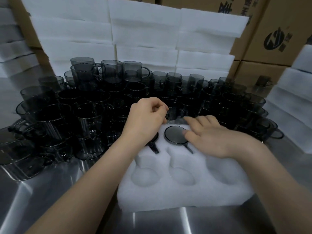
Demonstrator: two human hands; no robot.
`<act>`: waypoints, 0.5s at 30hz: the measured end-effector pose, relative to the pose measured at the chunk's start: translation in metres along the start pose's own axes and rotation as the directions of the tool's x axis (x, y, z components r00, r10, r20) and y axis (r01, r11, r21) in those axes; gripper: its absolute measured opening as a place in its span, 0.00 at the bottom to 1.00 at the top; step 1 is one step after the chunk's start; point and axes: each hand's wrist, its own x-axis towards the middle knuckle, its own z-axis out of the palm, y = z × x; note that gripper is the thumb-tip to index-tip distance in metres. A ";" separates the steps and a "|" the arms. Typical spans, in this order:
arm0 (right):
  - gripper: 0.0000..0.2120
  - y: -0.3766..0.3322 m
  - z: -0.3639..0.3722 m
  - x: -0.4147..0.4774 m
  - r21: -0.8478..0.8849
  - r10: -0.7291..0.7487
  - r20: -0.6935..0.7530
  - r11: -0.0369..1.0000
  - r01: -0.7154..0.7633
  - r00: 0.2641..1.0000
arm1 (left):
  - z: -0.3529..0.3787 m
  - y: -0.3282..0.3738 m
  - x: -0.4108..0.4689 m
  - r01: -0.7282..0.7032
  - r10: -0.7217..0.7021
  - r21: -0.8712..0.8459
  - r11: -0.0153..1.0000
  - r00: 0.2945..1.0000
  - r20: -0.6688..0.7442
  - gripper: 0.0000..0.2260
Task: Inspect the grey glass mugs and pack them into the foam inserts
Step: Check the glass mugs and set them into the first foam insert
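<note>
One mug stands at the far edge of the insert, its handle pinched in the curled fingers of the left hand. Two packed mugs sit in the insert's far pockets. The right hand lies flat on the foam, fingers straight and thumb on the middle mug's rim. Loose mugs crowd the bench.

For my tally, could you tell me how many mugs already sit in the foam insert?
2: one mug in the back-middle pocket, another mug back-left, partly under the left hand. The right hand may hide a third.
</note>
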 end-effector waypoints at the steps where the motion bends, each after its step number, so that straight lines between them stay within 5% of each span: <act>1: 0.32 0.000 0.003 0.001 -0.008 0.000 0.009 1.000 0.000 1.000 | 0.000 0.000 0.000 0.001 -0.001 0.004 1.000 1.000 0.002 0.09; 5: 0.43 0.005 0.008 0.004 -0.092 -0.005 -0.021 0.996 0.003 1.000 | 0.000 0.000 -0.001 0.002 -0.002 0.017 1.000 1.000 0.018 0.09; 9: 0.43 0.005 0.007 0.009 -0.095 0.005 -0.004 0.995 -0.006 1.000 | 0.001 0.000 -0.002 -0.031 0.029 0.104 0.994 0.999 0.019 0.09; 12: 0.30 0.001 -0.001 0.008 -0.115 -0.006 -0.087 0.993 -0.004 0.996 | 0.002 0.002 -0.006 -0.106 0.100 0.217 0.970 0.994 0.040 0.08; 15: 0.16 -0.003 -0.024 0.002 0.085 -0.054 -0.434 0.991 0.100 0.899 | 0.004 0.009 -0.011 -0.223 0.182 0.431 0.875 0.974 0.135 0.08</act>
